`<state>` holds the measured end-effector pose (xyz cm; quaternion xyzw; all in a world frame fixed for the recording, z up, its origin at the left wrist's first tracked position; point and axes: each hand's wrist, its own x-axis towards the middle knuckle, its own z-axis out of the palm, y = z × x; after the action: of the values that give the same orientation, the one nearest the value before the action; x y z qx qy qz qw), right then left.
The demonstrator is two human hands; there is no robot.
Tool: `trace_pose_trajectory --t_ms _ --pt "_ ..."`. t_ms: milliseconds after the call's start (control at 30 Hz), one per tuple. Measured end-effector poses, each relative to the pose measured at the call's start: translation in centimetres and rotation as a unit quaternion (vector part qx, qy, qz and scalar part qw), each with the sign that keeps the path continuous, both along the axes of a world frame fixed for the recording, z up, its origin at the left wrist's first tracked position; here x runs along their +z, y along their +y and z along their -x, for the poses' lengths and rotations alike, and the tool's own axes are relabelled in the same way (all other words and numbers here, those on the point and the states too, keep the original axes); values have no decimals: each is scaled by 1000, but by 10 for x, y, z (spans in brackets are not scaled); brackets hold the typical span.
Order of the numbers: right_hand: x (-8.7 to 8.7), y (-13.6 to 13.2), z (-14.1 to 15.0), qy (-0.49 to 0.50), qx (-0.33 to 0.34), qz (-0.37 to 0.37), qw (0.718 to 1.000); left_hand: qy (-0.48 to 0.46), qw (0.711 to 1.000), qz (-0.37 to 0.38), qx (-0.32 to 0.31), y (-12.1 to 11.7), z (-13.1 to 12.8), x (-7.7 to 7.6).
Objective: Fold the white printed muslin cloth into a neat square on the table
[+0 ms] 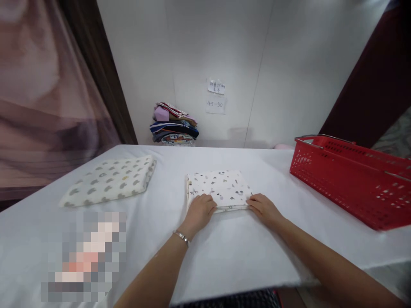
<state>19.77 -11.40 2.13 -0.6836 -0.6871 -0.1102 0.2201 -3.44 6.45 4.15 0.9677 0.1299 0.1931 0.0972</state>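
A folded white cloth (221, 188) with small grey and tan prints lies flat in the middle of the table. My left hand (201, 210), a silver bracelet at its wrist, grips the near edge left of centre, fingers on top. At the near right corner my right hand (263, 209) pinches the same edge. The layers of the fold show between the two hands; both thumbs are largely hidden. Left of it lies a second folded cloth (112, 179), cream with grey cloud-like shapes, touched by neither hand.
A red plastic basket (346, 179) stands at the right. Behind the white-covered table (244, 252), a stack of folded fabrics (175, 126) rises against the wall, beside paper labels (215, 105). A pixelated patch (86, 256) hides something at the front left. Curtains hang at the left.
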Motion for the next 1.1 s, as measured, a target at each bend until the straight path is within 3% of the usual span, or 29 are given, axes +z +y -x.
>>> trace_pose_trajectory --t_ms 100,200,300,367,500,633,800,867,967,1033,1100 --pt "3 -3 2 16 -8 9 1000 1 1000 -15 6 -5 1 -3" --pt "16 1 3 48 -10 39 998 -17 999 27 12 -9 2 -2" --pt "31 18 8 101 -32 21 994 -37 992 94 72 -8 2 5" --pt "34 34 13 111 -35 9 993 -48 987 86 124 -5 4 7" --pt "15 53 26 29 20 94 995 -18 983 39 180 1 13 -3" --pt "-6 48 35 -19 41 136 990 18 981 55 186 0 22 -17" --pt "-2 49 29 49 35 167 984 4 970 150 189 7 19 -13" --pt "7 58 16 116 -1 172 978 -36 957 178 228 16 16 -7" --pt "19 80 -15 187 -147 119 964 -64 930 188 309 29 12 0" --pt "25 94 -36 219 -251 119 935 -36 920 192 341 34 10 3" --pt "26 106 -52 251 -309 146 906 -16 917 185 354 36 9 2"
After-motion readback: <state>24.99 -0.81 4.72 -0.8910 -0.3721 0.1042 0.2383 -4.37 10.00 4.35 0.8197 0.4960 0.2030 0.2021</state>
